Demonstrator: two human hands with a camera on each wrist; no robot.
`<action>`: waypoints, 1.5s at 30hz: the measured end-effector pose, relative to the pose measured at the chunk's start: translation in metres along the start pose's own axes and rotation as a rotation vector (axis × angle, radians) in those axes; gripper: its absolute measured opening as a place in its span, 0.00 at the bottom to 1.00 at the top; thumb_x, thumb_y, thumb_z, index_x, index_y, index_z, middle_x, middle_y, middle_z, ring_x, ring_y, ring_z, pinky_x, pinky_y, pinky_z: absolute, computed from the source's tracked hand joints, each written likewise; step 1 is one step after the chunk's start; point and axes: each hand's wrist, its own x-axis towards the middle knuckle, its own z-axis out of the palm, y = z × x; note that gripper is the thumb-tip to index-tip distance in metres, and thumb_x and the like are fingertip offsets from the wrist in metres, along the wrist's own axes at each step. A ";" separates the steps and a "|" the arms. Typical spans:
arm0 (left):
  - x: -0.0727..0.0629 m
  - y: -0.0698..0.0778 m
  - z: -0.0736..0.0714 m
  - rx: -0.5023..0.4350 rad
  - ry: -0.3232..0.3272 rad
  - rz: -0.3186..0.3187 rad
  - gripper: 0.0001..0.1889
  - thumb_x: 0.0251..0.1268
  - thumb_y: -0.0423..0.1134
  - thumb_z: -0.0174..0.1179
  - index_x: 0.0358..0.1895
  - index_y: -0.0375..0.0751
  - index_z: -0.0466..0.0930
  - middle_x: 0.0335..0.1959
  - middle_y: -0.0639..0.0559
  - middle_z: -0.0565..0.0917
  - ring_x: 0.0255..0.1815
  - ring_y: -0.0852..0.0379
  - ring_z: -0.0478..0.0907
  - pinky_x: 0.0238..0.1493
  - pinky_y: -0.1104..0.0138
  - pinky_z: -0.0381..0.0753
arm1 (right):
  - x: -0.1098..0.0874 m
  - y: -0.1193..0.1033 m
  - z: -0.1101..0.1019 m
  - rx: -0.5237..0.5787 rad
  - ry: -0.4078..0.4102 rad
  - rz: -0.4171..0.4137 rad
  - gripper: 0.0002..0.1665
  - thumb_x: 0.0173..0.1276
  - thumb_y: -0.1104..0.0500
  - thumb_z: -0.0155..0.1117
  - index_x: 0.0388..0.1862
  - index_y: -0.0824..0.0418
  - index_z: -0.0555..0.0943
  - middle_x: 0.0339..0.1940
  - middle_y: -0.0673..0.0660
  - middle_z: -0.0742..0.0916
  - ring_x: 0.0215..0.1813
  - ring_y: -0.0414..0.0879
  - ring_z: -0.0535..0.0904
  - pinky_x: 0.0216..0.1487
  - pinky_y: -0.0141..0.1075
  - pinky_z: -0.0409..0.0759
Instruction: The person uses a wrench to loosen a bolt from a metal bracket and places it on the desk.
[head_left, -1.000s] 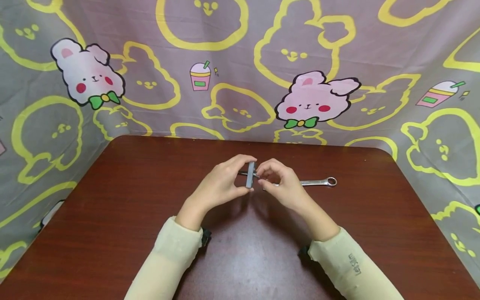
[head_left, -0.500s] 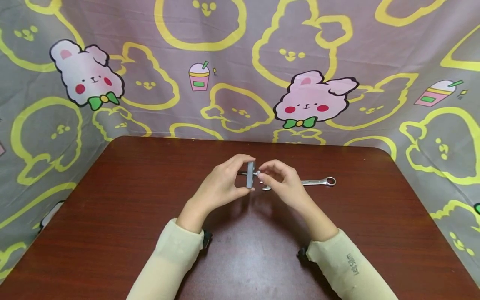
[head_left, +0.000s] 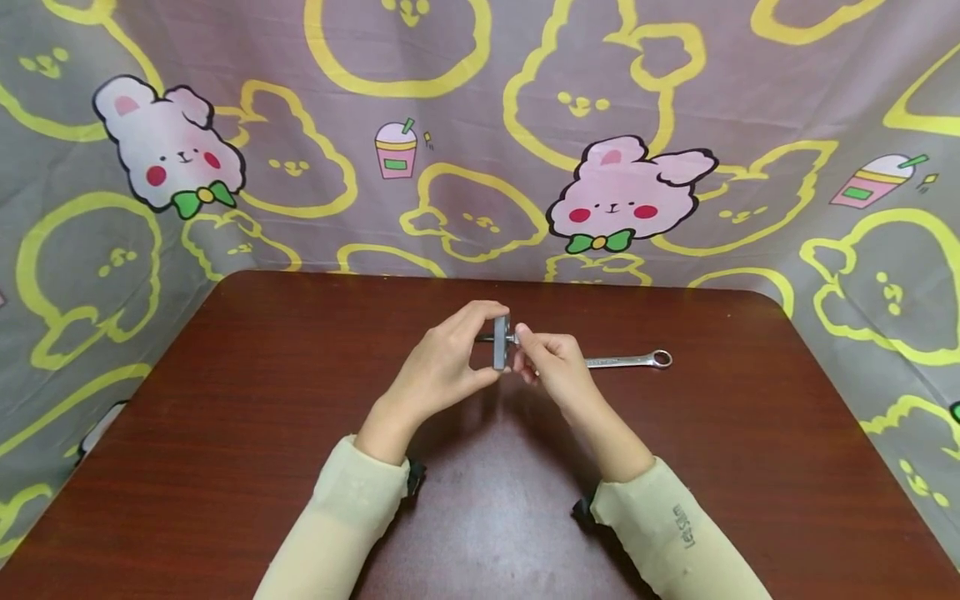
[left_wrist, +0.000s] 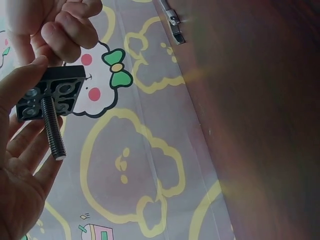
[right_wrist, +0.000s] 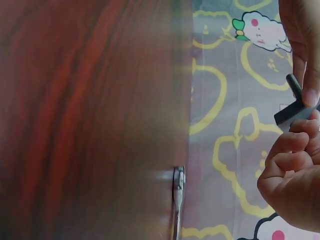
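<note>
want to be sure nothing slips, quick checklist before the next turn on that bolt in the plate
1. Left hand grips the grey plate at its edges: ok.
2. Bolt passes through the plate, threaded shank sticking out on the left-hand side: ok.
3. Right hand has its fingers at the bolt's end on its side of the plate: ok; what they pinch there is hidden, cannot tell.
4. Bolt sits straight in its hole: looks ok in the left wrist view.
5. Wrench lies on the table just beyond the right hand, untouched: ok.
6. How far the bolt is tightened: cannot tell.
</note>
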 end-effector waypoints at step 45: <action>0.002 0.000 -0.022 -0.119 -0.235 -0.080 0.36 0.44 0.39 0.79 0.59 0.41 0.73 0.54 0.51 0.82 0.54 0.58 0.81 0.59 0.63 0.81 | -0.001 -0.015 -0.037 -0.666 -0.315 -0.708 0.20 0.60 0.67 0.71 0.52 0.56 0.81 0.43 0.50 0.85 0.43 0.42 0.75 0.42 0.34 0.80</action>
